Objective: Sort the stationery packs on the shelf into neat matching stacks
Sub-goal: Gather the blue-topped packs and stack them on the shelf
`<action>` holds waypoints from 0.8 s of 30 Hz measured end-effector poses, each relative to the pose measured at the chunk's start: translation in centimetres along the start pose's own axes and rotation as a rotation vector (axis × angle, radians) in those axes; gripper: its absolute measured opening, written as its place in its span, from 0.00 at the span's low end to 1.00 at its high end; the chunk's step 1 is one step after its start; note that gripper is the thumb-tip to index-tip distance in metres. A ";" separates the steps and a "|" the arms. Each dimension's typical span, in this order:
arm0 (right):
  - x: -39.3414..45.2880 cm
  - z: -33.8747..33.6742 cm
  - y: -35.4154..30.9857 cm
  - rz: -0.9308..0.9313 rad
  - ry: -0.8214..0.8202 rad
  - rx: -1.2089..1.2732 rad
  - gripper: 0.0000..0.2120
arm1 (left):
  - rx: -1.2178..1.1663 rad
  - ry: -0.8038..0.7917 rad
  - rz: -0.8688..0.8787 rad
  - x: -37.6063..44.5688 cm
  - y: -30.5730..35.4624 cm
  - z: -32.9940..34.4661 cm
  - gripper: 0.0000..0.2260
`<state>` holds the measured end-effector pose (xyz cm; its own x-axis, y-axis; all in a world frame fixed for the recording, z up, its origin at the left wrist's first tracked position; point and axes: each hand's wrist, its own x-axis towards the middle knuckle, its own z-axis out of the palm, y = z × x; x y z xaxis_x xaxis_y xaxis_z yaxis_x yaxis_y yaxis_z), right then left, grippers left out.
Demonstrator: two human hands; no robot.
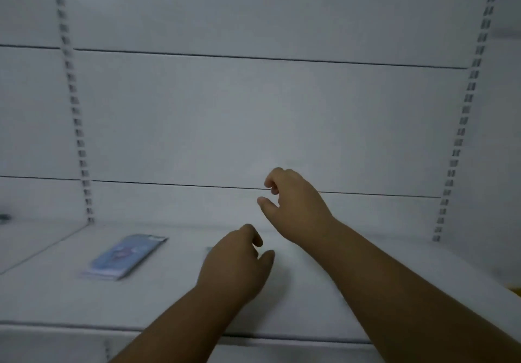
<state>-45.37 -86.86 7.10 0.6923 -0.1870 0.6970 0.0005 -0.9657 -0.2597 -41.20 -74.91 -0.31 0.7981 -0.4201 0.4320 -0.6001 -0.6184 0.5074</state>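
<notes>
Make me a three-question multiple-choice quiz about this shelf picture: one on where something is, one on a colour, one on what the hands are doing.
1. Where does the stack of packs lie?
A. Left of both hands
B. Between the hands
C. Far right

2. What colour is its top pack?
A. Red
B. Light blue
C. Black

3. What are the hands holding?
A. A pack each
B. One shared pack
C. Nothing

Answers: 1 A, it lies on the shelf left of the left hand. 2 B, pale blue wrapper. 3 C, left hand and right hand hang loosely curled, empty.
</notes>
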 end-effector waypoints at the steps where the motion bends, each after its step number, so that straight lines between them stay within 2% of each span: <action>1: 0.5 0.9 -2.9 -0.063 0.007 0.014 0.12 | -0.008 0.016 -0.033 -0.4 -2.2 -2.0 0.14; 7: 2.0 8.0 -22.5 -0.332 -0.005 0.096 0.12 | 0.121 0.191 -0.182 -5.8 -18.9 -17.0 0.11; 12: 2.3 14.6 -39.6 -0.388 -0.031 0.165 0.14 | 0.274 0.263 -0.273 -11.9 -31.3 -29.3 0.11; 15: 2.7 18.0 -47.7 -0.397 -0.072 0.206 0.14 | 0.258 0.271 -0.349 -14.1 -36.6 -34.7 0.10; 19: 4.5 21.8 -54.9 -0.413 -0.143 0.165 0.16 | 0.284 0.268 -0.366 -14.4 -42.7 -39.5 0.09; 24: 8.6 28.1 -59.0 -0.421 -0.161 0.110 0.16 | 0.256 0.278 -0.396 -11.3 -50.8 -42.4 0.11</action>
<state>-19.22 -26.41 9.61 0.7184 0.2561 0.6468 0.3764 -0.9250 -0.0518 -21.96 -10.60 0.65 0.8952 0.0478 0.4432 -0.1965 -0.8501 0.4885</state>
